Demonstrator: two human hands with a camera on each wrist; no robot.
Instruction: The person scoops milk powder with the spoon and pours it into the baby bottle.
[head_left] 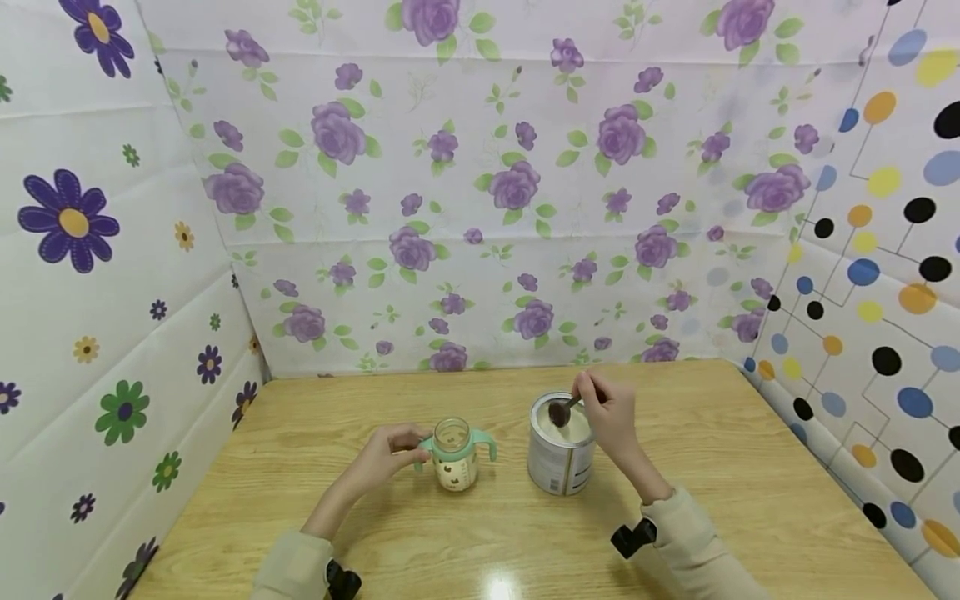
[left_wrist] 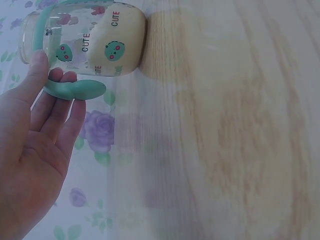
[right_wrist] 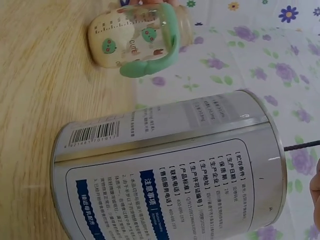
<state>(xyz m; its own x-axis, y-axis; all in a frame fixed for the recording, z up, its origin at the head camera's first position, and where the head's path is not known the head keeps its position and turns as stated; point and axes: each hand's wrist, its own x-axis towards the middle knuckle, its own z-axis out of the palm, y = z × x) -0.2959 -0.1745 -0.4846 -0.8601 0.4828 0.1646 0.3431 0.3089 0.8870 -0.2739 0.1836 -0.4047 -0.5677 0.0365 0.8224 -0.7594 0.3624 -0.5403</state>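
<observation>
A clear baby bottle (head_left: pixel 456 473) with a mint-green collar and two handles stands upright without a lid. Cream-coloured contents fill its lower part, and "CUTE" prints mark its side in the left wrist view. My left hand (head_left: pixel 392 454) holds its left handle (left_wrist: pixel 75 89), fingers curled behind it and thumb near the collar. To the right stands an opened milk powder can (head_left: pixel 551 467) with pale powder inside. Over its mouth, my right hand (head_left: pixel 611 417) pinches the handle of a dark brown scoop (head_left: pixel 559 413). Only fingertips show in the right wrist view.
Both containers stand on a light wooden table (head_left: pixel 420 542), a short gap apart. Flower-patterned cloth (head_left: pixel 480 275) hangs behind the table's far edge. More patterned cloth lines the left and right sides.
</observation>
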